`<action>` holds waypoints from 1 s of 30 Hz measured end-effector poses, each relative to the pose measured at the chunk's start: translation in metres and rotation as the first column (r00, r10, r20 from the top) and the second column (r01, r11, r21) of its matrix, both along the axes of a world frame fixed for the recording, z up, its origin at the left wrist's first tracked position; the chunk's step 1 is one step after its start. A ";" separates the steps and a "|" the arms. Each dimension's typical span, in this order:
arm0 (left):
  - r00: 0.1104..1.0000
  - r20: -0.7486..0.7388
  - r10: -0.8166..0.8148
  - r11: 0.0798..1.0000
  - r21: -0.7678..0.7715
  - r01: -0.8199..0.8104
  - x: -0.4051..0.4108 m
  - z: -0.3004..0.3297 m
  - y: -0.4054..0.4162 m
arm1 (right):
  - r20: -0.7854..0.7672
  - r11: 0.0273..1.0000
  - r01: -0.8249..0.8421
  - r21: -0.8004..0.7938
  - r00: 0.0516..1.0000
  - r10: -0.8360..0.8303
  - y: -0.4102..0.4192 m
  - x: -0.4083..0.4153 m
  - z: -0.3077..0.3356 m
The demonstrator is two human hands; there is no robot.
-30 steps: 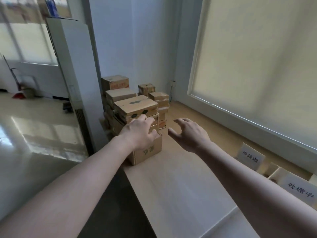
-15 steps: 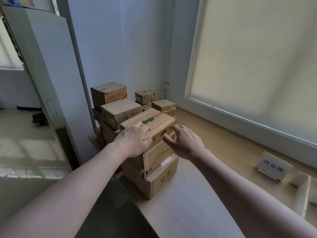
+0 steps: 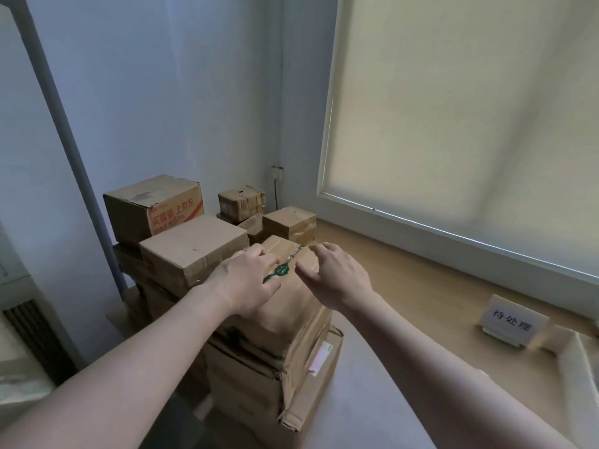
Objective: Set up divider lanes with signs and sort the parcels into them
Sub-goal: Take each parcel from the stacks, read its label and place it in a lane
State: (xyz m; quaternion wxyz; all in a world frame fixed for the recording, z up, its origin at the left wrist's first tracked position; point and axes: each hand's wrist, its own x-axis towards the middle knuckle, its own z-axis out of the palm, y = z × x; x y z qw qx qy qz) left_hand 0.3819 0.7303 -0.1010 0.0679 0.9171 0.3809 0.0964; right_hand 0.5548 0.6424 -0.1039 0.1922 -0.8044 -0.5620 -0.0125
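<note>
Head view: left hand (image 3: pixel 249 281) rests curled on top parcel (image 3: pixel 288 296), right hand (image 3: pixel 334 277) hovers, fingers loosely open, holding nothing. Grip both sides, lift straight; stack beneath looks crushed, may topple.

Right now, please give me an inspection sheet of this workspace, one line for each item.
Surface: light wooden floor, bare beside the stack.
Job's things: top brown cardboard parcel with green mark on a stack; white sign with black characters standing at right.
Clutter: more brown cardboard boxes behind.
Grips: left hand resting on the top parcel; right hand open over it.
Cables: black cable hanging from a wall socket.
Surroundings: cream roller blind, blue wall.
</note>
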 end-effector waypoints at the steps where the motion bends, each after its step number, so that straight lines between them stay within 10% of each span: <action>1: 1.000 -0.003 -0.019 1.000 -0.008 0.019 0.002 -0.001 0.007 | -0.001 1.000 0.022 -0.006 1.000 -0.022 0.003 0.001 -0.001; 17: 0.927 -0.140 -0.348 0.937 -0.097 0.336 -0.017 -0.028 0.092 | -0.131 0.858 0.470 -0.205 0.856 -0.500 0.010 -0.077 -0.017; 30: 0.943 0.253 -0.214 0.798 -0.512 0.319 -0.036 -0.039 0.105 | -0.586 0.806 0.580 -0.116 0.616 -0.527 0.009 -0.102 -0.029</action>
